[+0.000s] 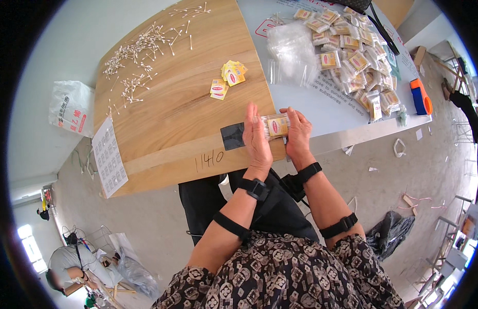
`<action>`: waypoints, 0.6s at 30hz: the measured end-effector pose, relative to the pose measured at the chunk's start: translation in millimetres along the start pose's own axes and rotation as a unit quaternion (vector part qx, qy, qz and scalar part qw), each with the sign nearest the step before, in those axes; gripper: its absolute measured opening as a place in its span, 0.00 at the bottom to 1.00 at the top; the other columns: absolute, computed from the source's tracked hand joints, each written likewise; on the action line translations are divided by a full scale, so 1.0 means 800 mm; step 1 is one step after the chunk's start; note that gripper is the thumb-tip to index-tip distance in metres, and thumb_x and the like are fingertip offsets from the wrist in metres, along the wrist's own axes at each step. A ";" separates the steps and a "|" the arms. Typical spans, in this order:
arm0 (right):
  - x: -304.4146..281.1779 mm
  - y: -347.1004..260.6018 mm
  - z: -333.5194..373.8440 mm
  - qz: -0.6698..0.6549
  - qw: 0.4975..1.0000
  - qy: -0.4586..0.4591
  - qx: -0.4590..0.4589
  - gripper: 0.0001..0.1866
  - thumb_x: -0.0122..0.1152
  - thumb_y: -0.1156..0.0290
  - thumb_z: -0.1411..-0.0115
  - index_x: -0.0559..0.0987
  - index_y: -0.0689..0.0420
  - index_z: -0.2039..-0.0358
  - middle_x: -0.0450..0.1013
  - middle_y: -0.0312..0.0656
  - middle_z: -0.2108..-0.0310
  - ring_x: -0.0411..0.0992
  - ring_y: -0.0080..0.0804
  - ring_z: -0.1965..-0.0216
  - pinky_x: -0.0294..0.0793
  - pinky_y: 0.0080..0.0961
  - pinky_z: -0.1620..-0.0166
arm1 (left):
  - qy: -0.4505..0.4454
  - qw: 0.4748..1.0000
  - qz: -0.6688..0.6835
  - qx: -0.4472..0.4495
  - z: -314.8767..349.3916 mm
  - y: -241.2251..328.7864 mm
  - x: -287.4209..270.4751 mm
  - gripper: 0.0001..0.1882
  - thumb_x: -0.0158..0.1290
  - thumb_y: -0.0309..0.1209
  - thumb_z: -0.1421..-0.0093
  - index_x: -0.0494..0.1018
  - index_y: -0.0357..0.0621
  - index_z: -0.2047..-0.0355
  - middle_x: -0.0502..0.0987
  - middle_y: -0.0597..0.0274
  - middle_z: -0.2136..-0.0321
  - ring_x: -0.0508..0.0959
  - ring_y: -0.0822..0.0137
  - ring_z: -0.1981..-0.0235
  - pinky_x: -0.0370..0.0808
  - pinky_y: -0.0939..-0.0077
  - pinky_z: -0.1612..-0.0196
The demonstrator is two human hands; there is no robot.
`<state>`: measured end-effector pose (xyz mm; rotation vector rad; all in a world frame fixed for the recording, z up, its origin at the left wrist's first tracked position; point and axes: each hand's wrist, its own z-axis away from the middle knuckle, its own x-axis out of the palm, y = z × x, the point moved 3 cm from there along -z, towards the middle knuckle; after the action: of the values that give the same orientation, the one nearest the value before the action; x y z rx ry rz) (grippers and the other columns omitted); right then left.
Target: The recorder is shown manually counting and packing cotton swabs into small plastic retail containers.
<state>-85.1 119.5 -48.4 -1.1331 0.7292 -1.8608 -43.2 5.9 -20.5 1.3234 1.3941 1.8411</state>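
Between my two hands, at the table's near edge, is a small clear pack of cotton swabs (276, 126) with a yellow and white label card inside. My left hand (256, 140) presses against its left end, fingers straight and together. The right end is held by my right hand (299, 134), thumb and fingers bent around it. Part of each end is hidden by the hands. Beyond my left hand lies a small pile of yellow label cards (233, 73). Loose cotton swabs (138, 49) are scattered over the far left of the wooden table (187, 123).
A heap of filled swab packs (355, 62) covers the grey board (321, 110) on the right, beside clear empty bags (290, 51). An orange and blue tape dispenser (420, 97) stands at its right edge. A printed sheet (109, 157) hangs over the left edge. Another person (76, 268) sits at lower left.
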 end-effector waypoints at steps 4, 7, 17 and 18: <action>-0.008 -0.037 0.008 0.284 0.933 -0.035 -0.217 0.16 0.63 0.65 0.42 0.79 0.60 0.57 0.74 0.40 0.59 0.70 0.32 0.56 0.68 0.29 0.52 | 0.005 0.999 -0.034 0.031 0.006 0.006 -0.011 0.31 0.36 0.40 0.29 0.47 0.31 0.33 0.48 0.43 0.33 0.48 0.57 0.31 0.43 0.63 0.30; 0.010 -0.089 0.033 0.525 0.726 -0.138 -0.423 0.25 0.68 0.63 0.51 0.76 0.56 0.52 0.71 0.40 0.52 0.65 0.39 0.49 0.61 0.35 0.45 | 0.002 0.999 -0.034 0.033 0.018 0.013 -0.009 0.31 0.36 0.41 0.29 0.47 0.31 0.34 0.50 0.43 0.34 0.50 0.57 0.32 0.44 0.64 0.31; 0.029 -0.097 0.022 0.626 0.588 -0.330 -0.391 0.29 0.72 0.65 0.62 0.78 0.57 0.56 0.71 0.39 0.56 0.65 0.38 0.49 0.58 0.35 0.42 | -0.029 0.999 -0.025 0.030 0.042 0.037 0.041 0.30 0.36 0.42 0.30 0.51 0.29 0.37 0.58 0.46 0.39 0.57 0.60 0.36 0.51 0.68 0.34; 0.030 -0.096 0.021 0.626 0.588 -0.332 -0.390 0.29 0.72 0.65 0.62 0.78 0.57 0.56 0.71 0.39 0.56 0.65 0.38 0.49 0.58 0.35 0.42 | -0.031 0.999 -0.026 0.029 0.042 0.040 0.047 0.30 0.36 0.42 0.30 0.51 0.29 0.38 0.59 0.46 0.40 0.58 0.60 0.37 0.52 0.69 0.34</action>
<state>-102.7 135.7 30.5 -1.1213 1.3874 0.1927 -23.3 39.5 24.8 1.3488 1.4450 1.7244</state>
